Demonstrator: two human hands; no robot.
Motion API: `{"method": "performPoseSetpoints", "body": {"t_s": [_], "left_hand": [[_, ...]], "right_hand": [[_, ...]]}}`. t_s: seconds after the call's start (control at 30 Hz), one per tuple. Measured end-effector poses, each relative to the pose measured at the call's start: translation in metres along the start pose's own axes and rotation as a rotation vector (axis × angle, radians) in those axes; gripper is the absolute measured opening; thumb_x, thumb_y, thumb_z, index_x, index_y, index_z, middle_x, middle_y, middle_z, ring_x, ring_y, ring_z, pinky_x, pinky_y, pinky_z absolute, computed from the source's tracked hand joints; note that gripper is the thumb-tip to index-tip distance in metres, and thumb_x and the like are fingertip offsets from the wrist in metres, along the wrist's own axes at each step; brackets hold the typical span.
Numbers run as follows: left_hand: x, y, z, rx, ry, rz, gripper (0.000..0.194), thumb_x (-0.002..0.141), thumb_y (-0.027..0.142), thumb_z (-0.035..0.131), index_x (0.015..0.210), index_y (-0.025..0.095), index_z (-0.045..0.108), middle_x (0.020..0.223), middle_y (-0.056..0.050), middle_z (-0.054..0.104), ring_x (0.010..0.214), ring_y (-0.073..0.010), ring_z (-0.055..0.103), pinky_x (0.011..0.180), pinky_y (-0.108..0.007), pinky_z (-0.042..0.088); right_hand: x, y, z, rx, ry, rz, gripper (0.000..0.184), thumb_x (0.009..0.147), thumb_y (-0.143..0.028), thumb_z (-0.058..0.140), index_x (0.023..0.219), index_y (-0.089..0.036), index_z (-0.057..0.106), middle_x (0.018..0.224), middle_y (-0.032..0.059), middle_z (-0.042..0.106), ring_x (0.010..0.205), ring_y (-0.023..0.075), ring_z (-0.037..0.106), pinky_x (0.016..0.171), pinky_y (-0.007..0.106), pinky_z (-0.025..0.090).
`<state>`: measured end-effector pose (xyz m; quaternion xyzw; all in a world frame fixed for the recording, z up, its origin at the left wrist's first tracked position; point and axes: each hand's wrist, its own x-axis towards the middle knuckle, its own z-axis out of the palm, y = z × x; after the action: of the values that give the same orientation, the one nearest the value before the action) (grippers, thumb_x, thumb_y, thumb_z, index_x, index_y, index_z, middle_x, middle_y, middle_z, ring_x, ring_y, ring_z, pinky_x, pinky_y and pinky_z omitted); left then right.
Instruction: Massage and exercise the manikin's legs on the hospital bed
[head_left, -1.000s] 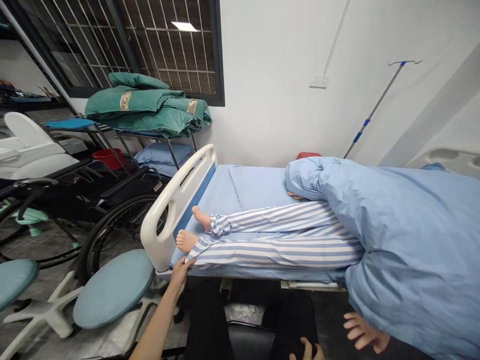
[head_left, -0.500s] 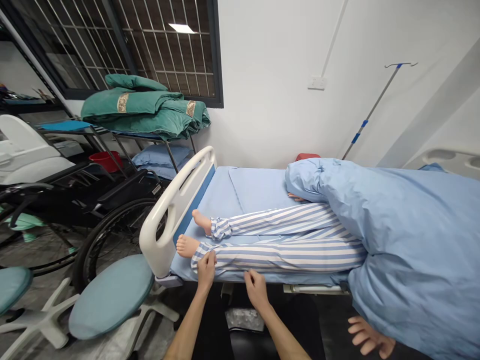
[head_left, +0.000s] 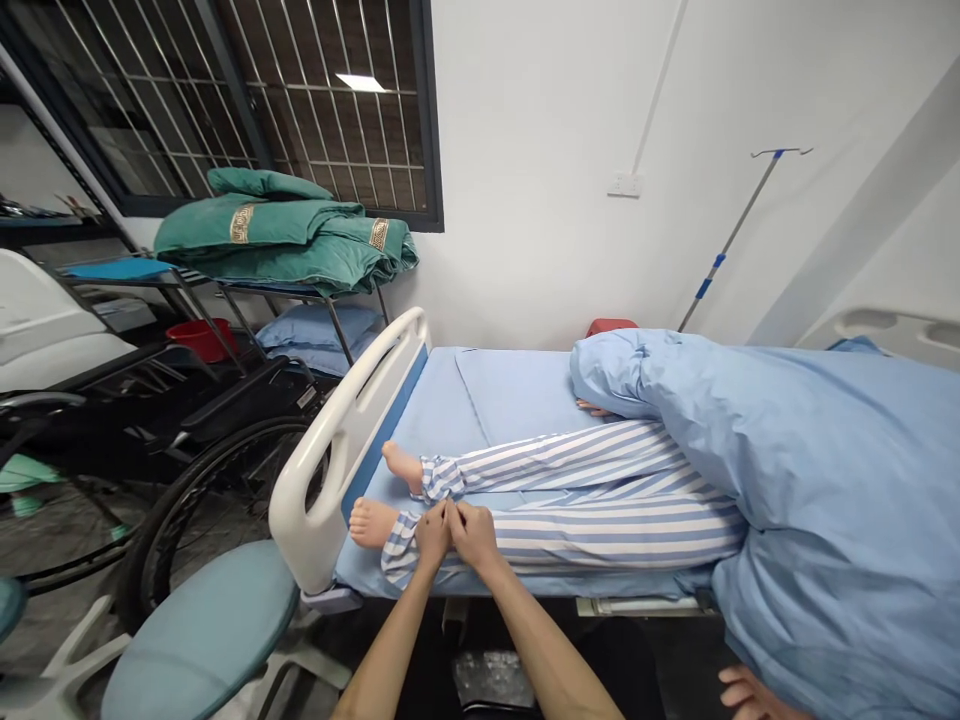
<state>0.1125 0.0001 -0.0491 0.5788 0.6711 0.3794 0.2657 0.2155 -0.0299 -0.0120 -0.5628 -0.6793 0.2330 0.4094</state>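
Observation:
A figure lies on the bed in blue-and-white striped pyjama trousers [head_left: 600, 530], its bare feet [head_left: 373, 522] pointing to the footboard. My left hand [head_left: 433, 537] is closed on the nearer trouser leg, just above the cuff. Right beside it, knuckles almost touching, my right hand [head_left: 472, 535] is closed on the same leg. The fingertips of both hands are partly hidden. A light blue quilt [head_left: 840, 480] covers the figure's upper part.
A white footboard [head_left: 307, 490] closes the bed's left end, with a wheelchair [head_left: 225, 470] and a round stool [head_left: 202, 630] beyond. Folded green bedding [head_left: 285, 235] lies on a rack. An IV pole [head_left: 720, 260] stands behind. A hand [head_left: 750, 690] shows below the quilt.
My right hand has moved left and up from the bed's near edge to meet my left hand. The left hand has shifted slightly right along the trouser leg. The view has tilted slightly.

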Motion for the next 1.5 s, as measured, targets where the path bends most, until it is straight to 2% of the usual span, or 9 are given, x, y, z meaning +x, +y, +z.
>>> {"method": "performPoseSetpoints", "body": {"t_s": [0.23, 0.4, 0.47, 0.67, 0.8, 0.87, 1.03, 1.27, 1.5], "left_hand": [[0.008, 0.023, 0.012, -0.272, 0.087, -0.002, 0.037, 0.083, 0.044, 0.035, 0.053, 0.022, 0.035, 0.051, 0.002, 0.041, 0.056, -0.0133, 0.040, 0.058, -0.025, 0.033], [0.001, 0.026, 0.028, -0.120, -0.036, -0.018, 0.032, 0.080, 0.040, 0.039, 0.059, 0.020, 0.052, 0.061, -0.004, 0.058, 0.061, -0.0157, 0.050, 0.060, -0.026, 0.034], [0.001, 0.031, 0.029, -0.138, -0.015, -0.005, 0.034, 0.080, 0.042, 0.038, 0.058, 0.020, 0.051, 0.061, -0.005, 0.058, 0.062, -0.0161, 0.050, 0.061, -0.027, 0.034], [-0.004, 0.055, 0.039, -0.305, 0.026, 0.039, 0.044, 0.079, 0.055, 0.036, 0.051, 0.021, 0.036, 0.048, 0.001, 0.042, 0.054, -0.0127, 0.039, 0.057, -0.026, 0.032], [-0.010, 0.054, 0.050, -0.211, -0.030, 0.027, 0.042, 0.077, 0.053, 0.038, 0.054, 0.019, 0.049, 0.056, -0.003, 0.055, 0.059, -0.0147, 0.045, 0.059, -0.026, 0.032], [-0.010, 0.056, 0.054, -0.208, -0.017, 0.013, 0.041, 0.077, 0.052, 0.037, 0.053, 0.020, 0.047, 0.054, -0.002, 0.051, 0.058, -0.0144, 0.044, 0.058, -0.026, 0.031], [-0.010, 0.076, 0.067, -0.334, -0.037, 0.054, 0.044, 0.079, 0.053, 0.036, 0.050, 0.021, 0.034, 0.047, 0.003, 0.036, 0.052, -0.0110, 0.035, 0.055, -0.025, 0.030], [-0.016, 0.076, 0.080, -0.252, -0.106, 0.066, 0.045, 0.077, 0.054, 0.039, 0.048, 0.021, 0.040, 0.047, 0.002, 0.040, 0.052, -0.0119, 0.038, 0.054, -0.025, 0.030], [-0.026, 0.113, 0.100, -0.385, -0.133, 0.076, 0.045, 0.079, 0.052, 0.038, 0.047, 0.021, 0.035, 0.046, 0.003, 0.037, 0.050, -0.0111, 0.037, 0.055, -0.025, 0.031]], "right_hand": [[0.015, 0.031, 0.017, 0.111, 0.067, 0.157, 0.052, 0.094, -0.044, 0.025, 0.053, -0.019, 0.045, 0.050, -0.0008, 0.048, 0.052, 0.0113, 0.043, 0.052, 0.022, 0.024], [0.017, 0.021, -0.016, -0.037, 0.074, 0.035, 0.047, 0.094, -0.041, 0.030, 0.060, -0.018, 0.054, 0.056, 0.0015, 0.055, 0.054, 0.0121, 0.045, 0.054, 0.024, 0.024], [0.013, 0.024, -0.027, -0.126, 0.061, -0.021, 0.043, 0.094, -0.038, 0.033, 0.064, -0.018, 0.057, 0.058, 0.0019, 0.057, 0.055, 0.0123, 0.046, 0.056, 0.025, 0.024], [0.008, 0.041, -0.031, -0.054, 0.074, 0.163, 0.047, 0.095, -0.035, 0.027, 0.059, -0.020, 0.053, 0.059, 0.0028, 0.058, 0.057, 0.0138, 0.049, 0.056, 0.025, 0.026], [0.011, 0.037, -0.050, -0.026, 0.075, 0.068, 0.044, 0.095, -0.037, 0.030, 0.062, -0.020, 0.054, 0.060, 0.0014, 0.058, 0.057, 0.0128, 0.048, 0.057, 0.025, 0.026], [0.010, 0.042, -0.061, -0.034, 0.096, 0.044, 0.043, 0.095, -0.038, 0.031, 0.062, -0.020, 0.052, 0.057, 0.0003, 0.055, 0.055, 0.0122, 0.045, 0.057, 0.026, 0.024], [0.006, 0.071, -0.070, 0.005, 0.139, 0.182, 0.041, 0.093, -0.035, 0.032, 0.057, -0.019, 0.044, 0.054, 0.0008, 0.051, 0.056, 0.0127, 0.045, 0.056, 0.025, 0.024], [0.009, 0.087, -0.097, 0.016, 0.115, 0.138, 0.042, 0.093, -0.041, 0.031, 0.058, -0.020, 0.040, 0.054, 0.0001, 0.049, 0.056, 0.0131, 0.044, 0.056, 0.025, 0.024], [0.000, 0.111, -0.108, 0.090, 0.216, 0.260, 0.043, 0.094, -0.042, 0.023, 0.059, -0.022, 0.040, 0.055, 0.0022, 0.050, 0.058, 0.0164, 0.049, 0.059, 0.026, 0.030]]}}
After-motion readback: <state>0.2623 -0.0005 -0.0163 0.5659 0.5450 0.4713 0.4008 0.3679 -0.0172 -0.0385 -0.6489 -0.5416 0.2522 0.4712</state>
